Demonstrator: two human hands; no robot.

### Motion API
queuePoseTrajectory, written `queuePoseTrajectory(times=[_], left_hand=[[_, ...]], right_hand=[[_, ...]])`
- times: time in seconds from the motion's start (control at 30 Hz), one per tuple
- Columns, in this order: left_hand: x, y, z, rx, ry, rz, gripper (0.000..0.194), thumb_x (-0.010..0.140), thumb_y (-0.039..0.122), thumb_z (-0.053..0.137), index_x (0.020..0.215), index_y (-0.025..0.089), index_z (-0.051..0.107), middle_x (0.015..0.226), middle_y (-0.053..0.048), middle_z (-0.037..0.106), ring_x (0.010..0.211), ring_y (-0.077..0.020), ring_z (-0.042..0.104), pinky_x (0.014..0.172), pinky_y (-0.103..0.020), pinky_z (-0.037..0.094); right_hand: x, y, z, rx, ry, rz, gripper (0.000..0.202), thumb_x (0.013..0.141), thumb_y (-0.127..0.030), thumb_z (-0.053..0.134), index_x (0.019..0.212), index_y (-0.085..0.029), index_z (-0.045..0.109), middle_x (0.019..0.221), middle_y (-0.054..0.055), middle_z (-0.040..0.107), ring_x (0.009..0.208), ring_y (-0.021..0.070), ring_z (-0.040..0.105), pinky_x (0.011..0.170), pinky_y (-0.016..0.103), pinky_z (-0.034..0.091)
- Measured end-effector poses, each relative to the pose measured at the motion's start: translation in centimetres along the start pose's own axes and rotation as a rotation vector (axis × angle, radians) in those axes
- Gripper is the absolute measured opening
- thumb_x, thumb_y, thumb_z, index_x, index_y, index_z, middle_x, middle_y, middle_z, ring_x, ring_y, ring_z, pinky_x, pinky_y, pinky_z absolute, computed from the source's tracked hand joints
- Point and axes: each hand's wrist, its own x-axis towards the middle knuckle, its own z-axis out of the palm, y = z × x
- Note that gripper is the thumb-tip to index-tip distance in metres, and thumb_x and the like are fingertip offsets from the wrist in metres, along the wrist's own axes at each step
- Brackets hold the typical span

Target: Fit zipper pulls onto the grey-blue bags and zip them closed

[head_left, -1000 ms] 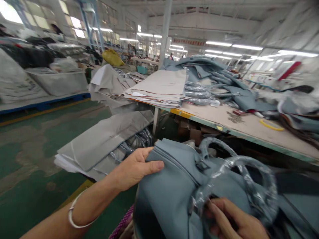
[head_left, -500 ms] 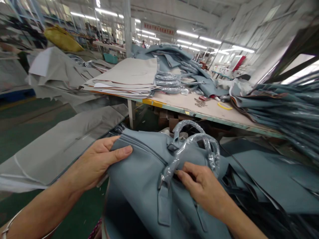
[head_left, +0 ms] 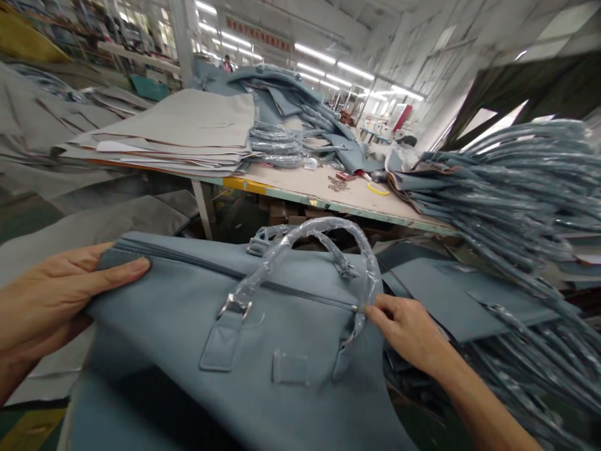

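A grey-blue handbag (head_left: 188,326) lies flat in front of me, zipper along its top edge. Its two handles (head_left: 305,235) are wrapped in clear plastic and arch upward. My left hand (head_left: 51,294) grips the bag's left top corner, thumb on the front face. My right hand (head_left: 408,329) pinches the zipper pull at the right end of the zipper, just beside the right handle base.
A long worktable (head_left: 328,191) stands behind the bag with a stack of grey sheets (head_left: 178,131), wrapped handles, blue fabric pieces and small hardware. A tall pile of blue bag panels (head_left: 516,200) fills the right side. More blue panels (head_left: 446,288) lie under my right arm.
The view has swung right and down. The bag now lies flatter and wider. My right hand moved from the handle base to the zipper's right end; my left hand kept its corner grip.
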Motion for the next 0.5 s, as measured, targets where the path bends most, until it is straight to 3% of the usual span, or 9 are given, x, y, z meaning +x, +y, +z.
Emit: queuePoseTrajectory(times=[0.07, 0.13, 0.2, 0.3, 0.4, 0.5], left_hand=[[0.6, -0.7, -0.2, -0.017, -0.122, -0.039, 0.045, 0.075, 0.028, 0.082, 0.114, 0.015, 0.064, 0.070, 0.007, 0.070, 0.055, -0.0081, 0.060, 0.051, -0.014, 0.048], [0.9, -1.4, -0.3, -0.034, -0.147, -0.073, 0.043, 0.071, 0.026, 0.085, 0.108, 0.016, 0.065, 0.077, 0.007, 0.073, 0.059, -0.0078, 0.062, 0.054, -0.013, 0.050], [0.9, -2.1, -0.1, -0.063, -0.135, -0.096, 0.041, 0.066, 0.025, 0.089, 0.100, 0.016, 0.067, 0.080, 0.007, 0.073, 0.064, -0.0085, 0.063, 0.057, -0.013, 0.052], [0.5, -2.9, 0.4, -0.112, -0.110, -0.087, 0.039, 0.060, 0.024, 0.092, 0.091, 0.016, 0.068, 0.077, 0.008, 0.073, 0.067, -0.0089, 0.064, 0.059, -0.012, 0.053], [0.4, -3.6, 0.7, -0.109, -0.091, -0.061, 0.040, 0.061, 0.031, 0.092, 0.092, 0.018, 0.069, 0.078, 0.007, 0.073, 0.064, -0.0088, 0.063, 0.056, -0.013, 0.053], [0.7, -4.2, 0.5, -0.090, -0.090, -0.035, 0.041, 0.063, 0.037, 0.091, 0.093, 0.020, 0.070, 0.080, 0.007, 0.074, 0.060, -0.0075, 0.061, 0.055, -0.013, 0.053]], right_hand=[[0.5, -0.1, 0.1, 0.170, 0.012, -0.013, 0.045, 0.090, -0.052, 0.047, 0.060, -0.018, 0.045, 0.057, -0.001, 0.043, 0.058, 0.0147, 0.042, 0.056, 0.029, 0.027], [1.5, 0.4, 0.8, 0.367, 0.053, 0.020, 0.043, 0.088, -0.056, 0.052, 0.071, -0.017, 0.055, 0.066, 0.000, 0.051, 0.064, 0.0153, 0.047, 0.059, 0.027, 0.033], [2.8, 1.3, 2.1, 0.487, 0.112, 0.102, 0.048, 0.086, -0.060, 0.054, 0.099, -0.014, 0.059, 0.085, 0.005, 0.060, 0.072, 0.0173, 0.055, 0.061, 0.027, 0.040], [5.0, 2.2, 4.7, 0.587, 0.095, 0.201, 0.070, 0.082, -0.058, 0.059, 0.131, -0.010, 0.044, 0.098, 0.010, 0.064, 0.071, 0.0183, 0.062, 0.053, 0.025, 0.043], [6.8, 1.9, 7.0, 0.654, 0.069, 0.227, 0.070, 0.075, -0.048, 0.070, 0.129, -0.009, 0.047, 0.082, 0.007, 0.066, 0.066, 0.0183, 0.060, 0.049, 0.023, 0.041], [7.3, 0.8, 7.9, 0.746, 0.088, 0.223, 0.064, 0.070, -0.045, 0.072, 0.120, -0.009, 0.053, 0.087, 0.009, 0.067, 0.071, 0.0211, 0.061, 0.052, 0.025, 0.043]])
